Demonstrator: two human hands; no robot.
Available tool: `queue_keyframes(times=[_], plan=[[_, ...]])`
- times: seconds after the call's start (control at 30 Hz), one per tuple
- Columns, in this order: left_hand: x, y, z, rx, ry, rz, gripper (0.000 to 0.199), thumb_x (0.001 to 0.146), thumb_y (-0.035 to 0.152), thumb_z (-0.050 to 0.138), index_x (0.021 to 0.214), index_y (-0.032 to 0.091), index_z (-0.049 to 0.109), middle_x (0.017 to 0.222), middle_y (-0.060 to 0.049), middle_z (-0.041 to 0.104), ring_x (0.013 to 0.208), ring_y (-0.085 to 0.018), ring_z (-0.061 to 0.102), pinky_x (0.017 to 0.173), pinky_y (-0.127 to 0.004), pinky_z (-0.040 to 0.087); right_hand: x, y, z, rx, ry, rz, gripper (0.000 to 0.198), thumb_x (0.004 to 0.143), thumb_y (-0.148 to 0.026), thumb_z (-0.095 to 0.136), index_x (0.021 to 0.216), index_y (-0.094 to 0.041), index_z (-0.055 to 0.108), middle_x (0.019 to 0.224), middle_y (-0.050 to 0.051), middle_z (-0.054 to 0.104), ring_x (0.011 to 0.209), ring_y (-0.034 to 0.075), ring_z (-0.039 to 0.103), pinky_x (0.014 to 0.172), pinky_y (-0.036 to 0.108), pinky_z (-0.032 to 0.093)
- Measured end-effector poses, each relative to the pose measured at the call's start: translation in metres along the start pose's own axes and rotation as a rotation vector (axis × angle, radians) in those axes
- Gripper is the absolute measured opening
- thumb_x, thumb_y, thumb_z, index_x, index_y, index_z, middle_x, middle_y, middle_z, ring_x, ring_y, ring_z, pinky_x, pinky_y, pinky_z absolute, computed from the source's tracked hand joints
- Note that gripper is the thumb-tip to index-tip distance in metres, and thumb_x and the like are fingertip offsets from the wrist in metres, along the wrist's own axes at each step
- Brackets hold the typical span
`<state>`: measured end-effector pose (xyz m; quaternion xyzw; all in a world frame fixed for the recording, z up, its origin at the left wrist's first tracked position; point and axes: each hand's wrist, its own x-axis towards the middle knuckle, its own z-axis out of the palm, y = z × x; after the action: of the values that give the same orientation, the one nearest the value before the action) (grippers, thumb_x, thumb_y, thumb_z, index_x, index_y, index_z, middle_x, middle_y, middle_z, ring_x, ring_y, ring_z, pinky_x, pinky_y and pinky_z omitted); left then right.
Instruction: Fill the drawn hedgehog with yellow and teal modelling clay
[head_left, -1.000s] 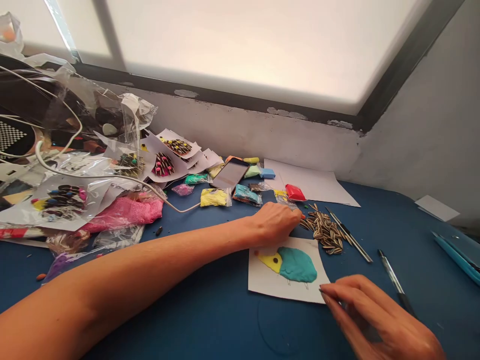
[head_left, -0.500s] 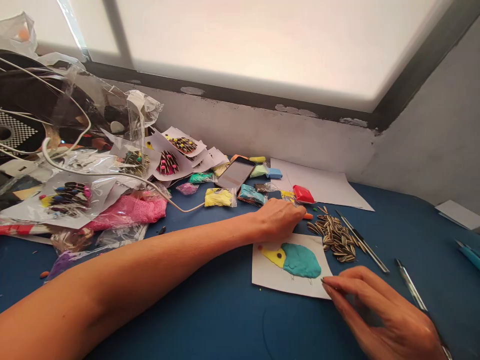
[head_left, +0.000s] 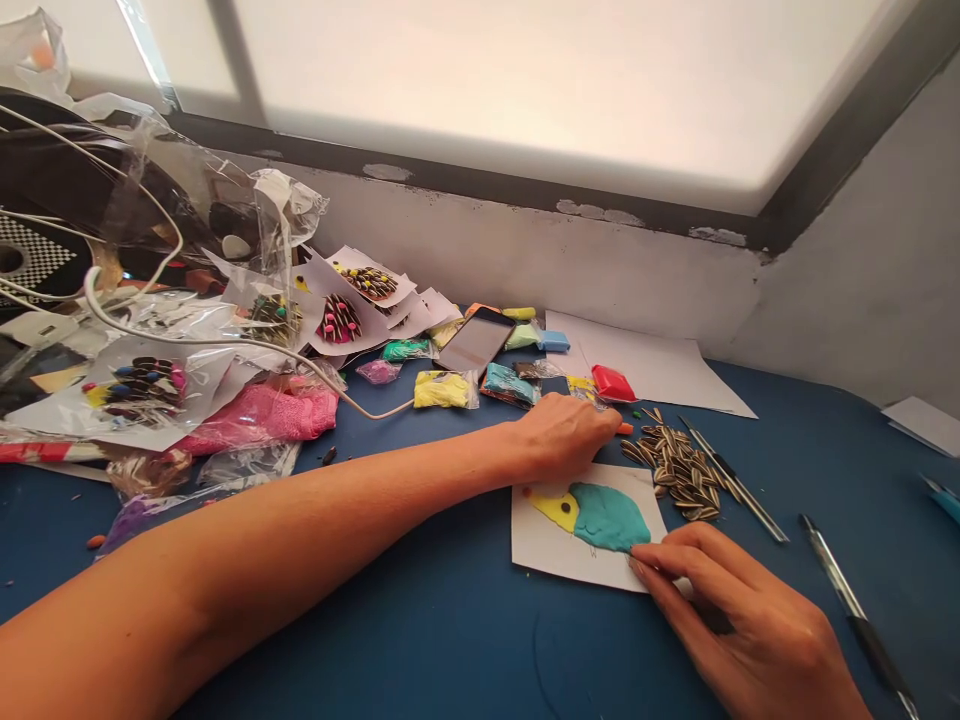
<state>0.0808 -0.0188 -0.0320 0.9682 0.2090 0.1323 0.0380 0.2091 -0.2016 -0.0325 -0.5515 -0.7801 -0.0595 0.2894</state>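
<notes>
A white paper card (head_left: 551,555) lies on the blue table, bearing a hedgehog figure with a teal clay body (head_left: 609,518) and a yellow clay face (head_left: 555,508) with a dark eye. Pinched thumb and forefinger of my right hand (head_left: 739,605) meet at the lower right edge of the teal clay; anything between them is too small to name. My left hand (head_left: 566,435) rests closed at the card's top edge, fingertips turned away and mostly hidden. Striped sunflower seeds (head_left: 681,465) are heaped just right of it.
Packets of yellow clay (head_left: 444,389) and red clay (head_left: 613,384) lie near a phone (head_left: 475,340). Thin tools (head_left: 739,482) and a pen (head_left: 855,610) are on the right. Finished seed hedgehog cards (head_left: 341,318), plastic bags and a white cable (head_left: 247,342) crowd the left.
My right hand has moved slightly left, from the card's right edge onto the lower edge of the teal clay. My left hand stays at the card's top; the whole view has shifted slightly.
</notes>
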Motion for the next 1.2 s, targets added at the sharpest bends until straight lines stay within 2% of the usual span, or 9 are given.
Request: queue_keyframes(times=[0.2, 0.63, 1.03, 1.2], plan=[[-0.001, 0.002, -0.006, -0.005, -0.050, -0.011, 0.028, 0.091, 0.014, 0.039, 0.113, 0.015, 0.057, 0.086, -0.012, 0.069, 0.084, -0.026, 0.068, 0.068, -0.035, 0.048, 0.002, -0.001, 0.000, -0.030, -0.028, 0.013, 0.013, 0.092, -0.030, 0.058, 0.090, -0.023, 0.068, 0.082, 0.001, 0.067, 0.071, 0.013, 0.069, 0.069, 0.021, 0.056], [0.001, 0.001, -0.002, -0.003, -0.022, -0.005, 0.028, 0.091, 0.015, 0.040, 0.113, 0.016, 0.058, 0.085, -0.012, 0.069, 0.085, -0.028, 0.068, 0.067, -0.036, 0.050, -0.002, -0.001, 0.000, -0.114, -0.038, -0.068, 0.012, 0.092, -0.024, 0.057, 0.098, -0.020, 0.067, 0.087, 0.003, 0.066, 0.072, 0.012, 0.067, 0.071, 0.021, 0.054], [0.001, 0.000, 0.001, 0.008, -0.008, -0.002, 0.029, 0.093, 0.016, 0.039, 0.114, 0.016, 0.058, 0.085, -0.012, 0.070, 0.085, -0.028, 0.068, 0.067, -0.036, 0.050, -0.013, 0.003, -0.005, -0.343, -0.073, -0.264, 0.021, 0.091, -0.023, 0.057, 0.107, -0.016, 0.070, 0.083, 0.004, 0.067, 0.064, 0.012, 0.063, 0.061, 0.023, 0.051], [0.001, 0.001, 0.001, 0.020, -0.003, -0.003, 0.029, 0.092, 0.015, 0.039, 0.115, 0.017, 0.057, 0.084, -0.010, 0.070, 0.085, -0.027, 0.069, 0.068, -0.036, 0.051, -0.013, 0.006, -0.003, -0.340, -0.026, -0.258, 0.027, 0.092, -0.018, 0.057, 0.117, -0.014, 0.065, 0.088, 0.005, 0.067, 0.070, 0.011, 0.065, 0.068, 0.023, 0.051]])
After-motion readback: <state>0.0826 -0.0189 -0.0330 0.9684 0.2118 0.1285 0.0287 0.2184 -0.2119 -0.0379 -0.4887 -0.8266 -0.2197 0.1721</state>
